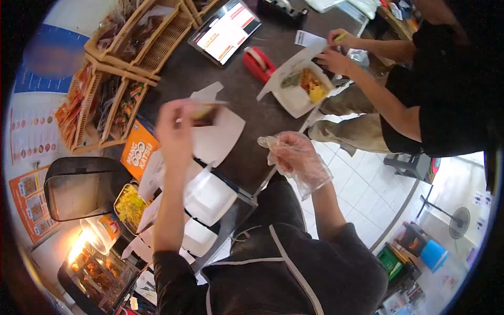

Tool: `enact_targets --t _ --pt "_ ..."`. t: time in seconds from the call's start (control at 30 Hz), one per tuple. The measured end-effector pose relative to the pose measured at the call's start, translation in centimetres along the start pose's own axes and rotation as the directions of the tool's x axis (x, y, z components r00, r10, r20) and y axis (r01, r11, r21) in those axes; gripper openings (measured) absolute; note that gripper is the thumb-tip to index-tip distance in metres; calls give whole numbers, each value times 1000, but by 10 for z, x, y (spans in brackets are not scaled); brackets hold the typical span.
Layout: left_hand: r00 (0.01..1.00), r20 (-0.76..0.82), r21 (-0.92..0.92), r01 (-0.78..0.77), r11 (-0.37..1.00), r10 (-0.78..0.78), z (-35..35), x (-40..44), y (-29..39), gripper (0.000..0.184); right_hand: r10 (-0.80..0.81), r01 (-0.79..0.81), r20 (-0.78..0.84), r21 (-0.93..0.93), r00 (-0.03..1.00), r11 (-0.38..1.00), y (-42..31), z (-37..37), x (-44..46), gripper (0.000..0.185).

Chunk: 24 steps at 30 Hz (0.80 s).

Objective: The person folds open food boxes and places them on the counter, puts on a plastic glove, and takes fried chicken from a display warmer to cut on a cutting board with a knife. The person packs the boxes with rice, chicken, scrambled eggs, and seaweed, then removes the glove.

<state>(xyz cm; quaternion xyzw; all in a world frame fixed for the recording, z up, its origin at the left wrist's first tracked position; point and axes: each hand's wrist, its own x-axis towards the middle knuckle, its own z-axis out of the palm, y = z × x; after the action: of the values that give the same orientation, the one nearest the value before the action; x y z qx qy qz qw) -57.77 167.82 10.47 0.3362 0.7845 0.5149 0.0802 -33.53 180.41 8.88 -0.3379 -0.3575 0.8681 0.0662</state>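
My left hand [174, 128], bare and smeared by motion, is closed around a small dark-brown item [206, 116] with a yellowish top, too blurred to name. It hovers over an open white takeout box [224, 137] on the dark counter. Closer to me stand more white boxes [210, 198]. A loose clear plastic glove covers my right hand [293, 153], which is raised at the counter's edge. Its fingers are curled together; whatever they may hold is hidden. Left of my forearm, a metal pan of yellow shredded food [131, 207] shows.
A co-worker's hands [338, 55] hold a pen beside an open box of food [302, 94]. A red tape dispenser [259, 64] and a tablet [224, 31] sit behind. Wicker baskets [152, 47] of packets and a lit food warmer [97, 268] line the left.
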Motion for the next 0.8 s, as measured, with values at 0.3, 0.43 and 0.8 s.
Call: enact_targets --t 0.3,0.43,0.8 --pt "986 131 -82 -90 993 100 252 -15 22 7 -33 41 -357 14 933 999 21 -110 -82 15" --pt "977 134 145 -184 972 165 262 -46 -17 9 26 35 -365 159 931 987 37 -127 -81 12" --pt "958 40 348 254 902 -285 296 -58 -28 26 64 -49 -168 89 984 995 44 -103 -68 10"
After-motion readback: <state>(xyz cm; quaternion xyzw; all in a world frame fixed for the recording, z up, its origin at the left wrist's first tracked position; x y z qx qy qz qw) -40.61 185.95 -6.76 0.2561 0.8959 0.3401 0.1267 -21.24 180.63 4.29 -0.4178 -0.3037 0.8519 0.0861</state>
